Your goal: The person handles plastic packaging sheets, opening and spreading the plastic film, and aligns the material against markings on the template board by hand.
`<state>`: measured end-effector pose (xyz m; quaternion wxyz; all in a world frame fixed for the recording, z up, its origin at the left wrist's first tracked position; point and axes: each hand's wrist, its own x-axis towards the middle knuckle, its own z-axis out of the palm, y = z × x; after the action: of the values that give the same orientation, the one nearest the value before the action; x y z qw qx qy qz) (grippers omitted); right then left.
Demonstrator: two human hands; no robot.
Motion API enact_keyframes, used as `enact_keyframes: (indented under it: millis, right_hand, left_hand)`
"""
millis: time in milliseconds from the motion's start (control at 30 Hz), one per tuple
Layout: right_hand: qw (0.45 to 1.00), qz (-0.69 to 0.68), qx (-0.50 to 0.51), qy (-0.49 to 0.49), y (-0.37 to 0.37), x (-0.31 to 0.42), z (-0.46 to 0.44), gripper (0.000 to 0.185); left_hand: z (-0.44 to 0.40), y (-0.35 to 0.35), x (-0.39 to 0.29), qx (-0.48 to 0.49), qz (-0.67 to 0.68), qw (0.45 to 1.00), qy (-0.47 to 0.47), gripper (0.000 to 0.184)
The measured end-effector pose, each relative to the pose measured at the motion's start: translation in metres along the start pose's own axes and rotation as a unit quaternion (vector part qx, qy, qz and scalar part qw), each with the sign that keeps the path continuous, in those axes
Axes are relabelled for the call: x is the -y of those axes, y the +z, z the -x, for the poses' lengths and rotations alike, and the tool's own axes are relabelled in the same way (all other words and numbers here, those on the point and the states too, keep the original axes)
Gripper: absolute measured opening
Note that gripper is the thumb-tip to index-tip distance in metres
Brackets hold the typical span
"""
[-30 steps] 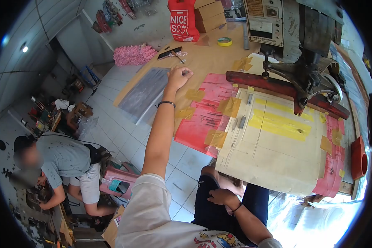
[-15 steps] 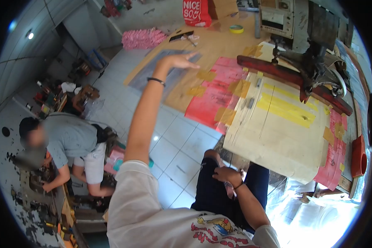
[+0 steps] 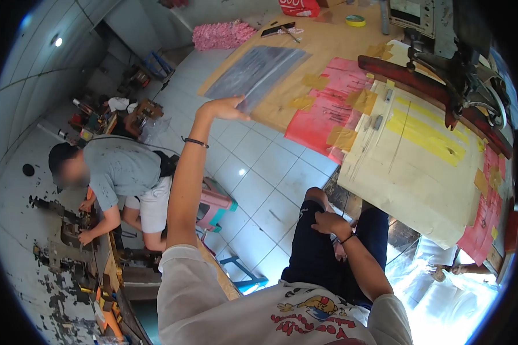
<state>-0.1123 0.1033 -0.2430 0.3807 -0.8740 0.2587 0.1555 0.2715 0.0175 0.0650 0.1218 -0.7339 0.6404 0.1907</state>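
My left hand (image 3: 224, 108) is stretched out to the near edge of the work table, its fingers extended and somewhat apart. Its fingertips are at the near corner of a flat pile of clear plastic sheets (image 3: 253, 72); I cannot tell whether they touch it. My right hand (image 3: 329, 222) lies on my dark trouser leg (image 3: 305, 253), fingers loosely out, with nothing visible in it. To the right, a cream sheet (image 3: 408, 190) with yellow tape sits under a red-edged press bar (image 3: 406, 77). Red sheets (image 3: 322, 109) are fixed beside it with brown tape.
At the left a person (image 3: 126, 167) bends over a machine. A pink bundle (image 3: 223, 35) is beyond the table. Yellow tape (image 3: 355, 20) and a black tool (image 3: 278, 30) lie on the brown tabletop (image 3: 328, 40). A stool (image 3: 216, 204) stands on the tiles.
My left hand has drawn back from above the plastic sheets to their near edge. My right hand stays on my leg. The view has shifted, showing more floor and the stool.
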Motion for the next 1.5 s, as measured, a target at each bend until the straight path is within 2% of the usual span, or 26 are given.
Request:
enact_keyframes:
  millis: [33, 133, 333, 433, 533, 633, 733, 833, 1133, 1233, 1333, 1433, 1500]
  right_hand:
    - [1.0, 0.004, -0.004, 0.005, 0.001, 0.0, -0.002, 0.048]
    - [1.0, 0.027, -0.002, 0.0, -0.005, -0.008, -0.004, 0.053]
    - [0.998, 0.045, 0.039, 0.001, -0.021, -0.038, 0.005, 0.051]
    - [0.998, -0.024, 0.011, 0.059, -0.015, -0.035, 0.012, 0.049]
    - [0.998, -0.029, 0.003, 0.054, -0.017, -0.029, 0.018, 0.049]
    - [0.998, -0.064, -0.003, 0.013, -0.014, -0.029, 0.016, 0.049]
    - [0.998, -0.041, -0.015, -0.035, -0.003, -0.036, 0.01, 0.048]
    - [0.998, -0.063, -0.03, 0.003, 0.003, -0.035, 0.008, 0.047]
    - [0.998, -0.059, -0.026, -0.023, 0.003, -0.038, 0.003, 0.046]
    - [0.998, -0.055, 0.018, -0.024, 0.001, -0.038, -0.004, 0.046]
    - [0.998, -0.06, -0.004, -0.033, -0.001, -0.037, -0.001, 0.045]
    - [0.998, -0.057, 0.009, -0.03, -0.003, -0.035, -0.004, 0.044]
    - [0.999, -0.038, 0.009, -0.033, -0.002, -0.034, -0.006, 0.044]
  left_hand:
    - [-0.001, -0.012, 0.002, 0.03, 0.0, 1.0, 0.001, 0.109]
    - [-0.007, -0.039, 0.003, 0.14, 0.113, 0.982, -0.054, 0.109]
    - [-0.028, -0.066, 0.006, 0.227, 0.159, 0.955, -0.106, 0.101]
    - [-0.039, -0.073, 0.007, 0.263, 0.149, 0.943, -0.142, 0.086]
    - [-0.046, -0.076, 0.011, 0.258, 0.163, 0.937, -0.169, 0.084]
    - [-0.053, -0.082, 0.012, 0.268, 0.158, 0.93, -0.193, 0.08]
    - [-0.059, -0.087, 0.009, 0.279, 0.156, 0.924, -0.211, 0.072]
    - [-0.066, -0.091, 0.003, 0.276, 0.157, 0.918, -0.239, 0.064]
    - [-0.063, -0.095, -0.01, 0.243, 0.135, 0.94, -0.199, 0.047]
    - [-0.069, -0.092, -0.008, 0.242, 0.189, 0.928, -0.21, 0.047]
    - [-0.071, -0.091, -0.002, 0.249, 0.24, 0.915, -0.207, 0.057]
    - [-0.064, -0.089, -0.008, 0.212, 0.244, 0.922, -0.215, 0.059]
    - [-0.055, -0.085, -0.017, 0.169, 0.242, 0.931, -0.216, 0.069]
